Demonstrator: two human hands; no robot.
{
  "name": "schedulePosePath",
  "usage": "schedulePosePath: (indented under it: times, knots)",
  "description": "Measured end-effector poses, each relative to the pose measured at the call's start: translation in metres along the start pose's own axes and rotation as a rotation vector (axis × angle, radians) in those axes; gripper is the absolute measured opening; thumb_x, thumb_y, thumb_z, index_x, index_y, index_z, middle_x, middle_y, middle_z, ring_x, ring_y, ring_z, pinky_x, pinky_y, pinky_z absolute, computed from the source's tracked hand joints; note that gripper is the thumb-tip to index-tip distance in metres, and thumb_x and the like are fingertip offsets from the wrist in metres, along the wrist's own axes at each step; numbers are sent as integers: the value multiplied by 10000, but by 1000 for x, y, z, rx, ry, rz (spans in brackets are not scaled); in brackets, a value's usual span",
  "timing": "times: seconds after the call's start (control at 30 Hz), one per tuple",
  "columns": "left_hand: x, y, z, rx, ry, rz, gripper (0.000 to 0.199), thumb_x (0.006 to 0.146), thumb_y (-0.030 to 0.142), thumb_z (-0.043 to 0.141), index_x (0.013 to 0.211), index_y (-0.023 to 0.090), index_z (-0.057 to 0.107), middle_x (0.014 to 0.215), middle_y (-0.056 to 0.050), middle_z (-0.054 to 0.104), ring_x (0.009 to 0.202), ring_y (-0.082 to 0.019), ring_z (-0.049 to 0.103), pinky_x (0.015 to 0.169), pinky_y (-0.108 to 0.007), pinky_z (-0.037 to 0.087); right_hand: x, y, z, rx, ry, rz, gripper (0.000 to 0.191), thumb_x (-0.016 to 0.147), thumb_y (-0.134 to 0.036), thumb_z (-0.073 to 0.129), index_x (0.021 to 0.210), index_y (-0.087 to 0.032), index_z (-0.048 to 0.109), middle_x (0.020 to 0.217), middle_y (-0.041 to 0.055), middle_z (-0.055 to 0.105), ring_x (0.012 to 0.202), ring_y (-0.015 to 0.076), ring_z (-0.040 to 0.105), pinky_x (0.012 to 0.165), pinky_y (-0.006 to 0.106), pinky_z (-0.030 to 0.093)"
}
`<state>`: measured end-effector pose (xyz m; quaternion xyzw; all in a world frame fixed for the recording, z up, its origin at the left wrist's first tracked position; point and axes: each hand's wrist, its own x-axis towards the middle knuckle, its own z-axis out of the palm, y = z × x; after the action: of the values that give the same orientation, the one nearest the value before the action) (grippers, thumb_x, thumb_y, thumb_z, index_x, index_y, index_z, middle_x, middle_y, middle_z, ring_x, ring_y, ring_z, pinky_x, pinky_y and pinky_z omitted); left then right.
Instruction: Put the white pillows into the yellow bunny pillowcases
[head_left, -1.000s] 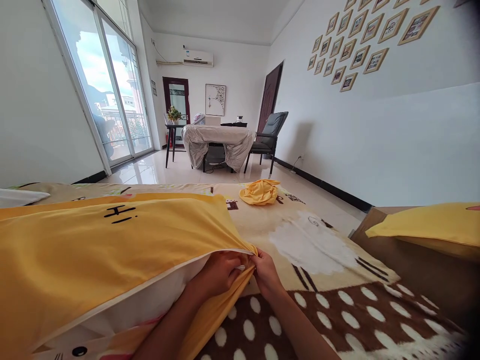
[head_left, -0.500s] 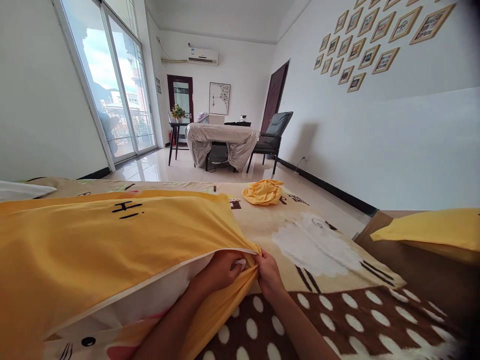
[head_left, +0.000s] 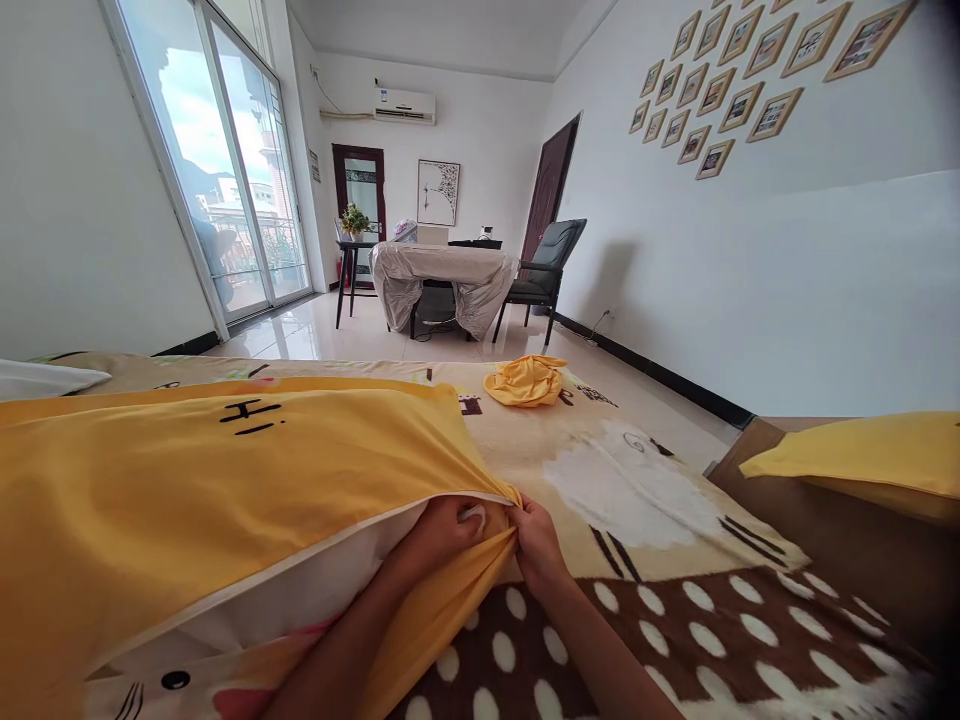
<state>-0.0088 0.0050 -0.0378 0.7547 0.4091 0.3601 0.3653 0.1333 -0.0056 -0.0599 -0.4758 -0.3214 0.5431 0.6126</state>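
A yellow fabric cover (head_left: 247, 470) printed with "Hi!" spreads over the left half of the bed. Its long white-edged opening faces me, showing white cloth (head_left: 300, 580) and a printed animal face (head_left: 180, 685) inside. My left hand (head_left: 444, 530) reaches into the opening near its right end, fingers curled round a bit of white fabric (head_left: 474, 516). Beside it, my right hand (head_left: 536, 540) pinches the gathered yellow corner of the cover from outside. Folds stretch from that corner back across the cover. My left fingertips are partly hidden.
Underneath lies a brown, polka-dotted blanket (head_left: 705, 640) with a sheep picture. A crumpled yellow cloth (head_left: 525, 382) sits at its far edge. To the right is a yellow pillow (head_left: 870, 460). Beyond stand a plastic-draped table (head_left: 442, 262) and a black chair (head_left: 551, 265).
My left hand has shifted very slightly within the opening, and the white fabric in its fingers looks a little different. The right hand keeps its pinch on the corner.
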Motion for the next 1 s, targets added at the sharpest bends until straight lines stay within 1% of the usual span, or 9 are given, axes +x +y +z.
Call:
schedulePosePath:
  times: [0.13, 0.23, 0.37, 0.47, 0.53, 0.67, 0.77, 0.93, 1.0]
  knots:
    - [2, -6, 3, 28, 6, -91, 193, 683, 135, 493, 796, 148, 649, 828, -42, 685, 798, -197, 594, 765, -290, 458, -2, -2, 1, -23, -7, -20, 208, 525, -291, 651, 705, -189, 637, 711, 31, 697, 634, 189, 591, 590, 271, 458]
    - [3, -7, 2, 29, -20, -92, 151, 668, 133, 495, 738, 142, 629, 749, -25, 655, 709, -172, 567, 682, -269, 444, -3, -2, 1, -59, -10, -46, 216, 543, -301, 644, 724, -182, 648, 721, 38, 696, 629, 185, 580, 572, 265, 450]
    - [3, -4, -3, 20, -74, -31, 142, 681, 137, 500, 688, 147, 641, 743, -11, 659, 734, -164, 567, 715, -255, 435, -4, -3, 1, -101, -24, -89, 233, 572, -322, 638, 746, -169, 655, 715, 41, 687, 637, 183, 576, 593, 267, 456]
    - [2, 1, -6, 21, -110, 8, 191, 701, 144, 499, 754, 153, 682, 825, -12, 690, 801, -175, 582, 775, -260, 438, -5, -4, 1, -111, -36, -104, 234, 590, -322, 632, 762, -165, 658, 711, 34, 678, 649, 182, 574, 617, 268, 460]
    - [1, 4, -7, 28, -120, 10, 225, 725, 154, 483, 787, 153, 700, 846, -19, 700, 808, -182, 587, 787, -270, 443, -5, -4, 1, -113, -38, -103, 224, 598, -316, 630, 763, -167, 658, 699, 24, 668, 654, 177, 566, 617, 260, 454]
    - [-1, 7, -8, 83, -69, 25, 270, 750, 157, 468, 831, 164, 726, 874, -22, 716, 841, -191, 592, 826, -285, 435, -5, -5, 1, -125, -21, -102, 215, 598, -331, 650, 736, -166, 655, 666, 18, 650, 645, 167, 541, 588, 243, 432]
    - [-3, 7, -7, 108, -58, 27, 274, 751, 159, 480, 855, 174, 733, 900, -20, 724, 852, -190, 599, 840, -285, 426, -5, -4, 0, -142, -18, -111, 234, 594, -351, 662, 728, -159, 655, 655, 24, 647, 629, 166, 532, 570, 244, 423]
    - [-2, 9, -3, 155, -5, -55, 153, 718, 168, 539, 655, 168, 678, 713, 0, 686, 745, -174, 583, 744, -265, 422, -5, -3, 0, -178, -33, -137, 294, 613, -412, 680, 747, -151, 661, 677, 33, 656, 643, 175, 552, 596, 260, 440]
    - [-1, 8, 0, 164, 27, -84, 112, 706, 177, 559, 638, 163, 647, 684, -1, 665, 710, -167, 573, 705, -263, 416, -6, -2, 1, -177, -38, -144, 312, 626, -435, 681, 754, -152, 659, 694, 33, 660, 653, 177, 560, 606, 263, 446]
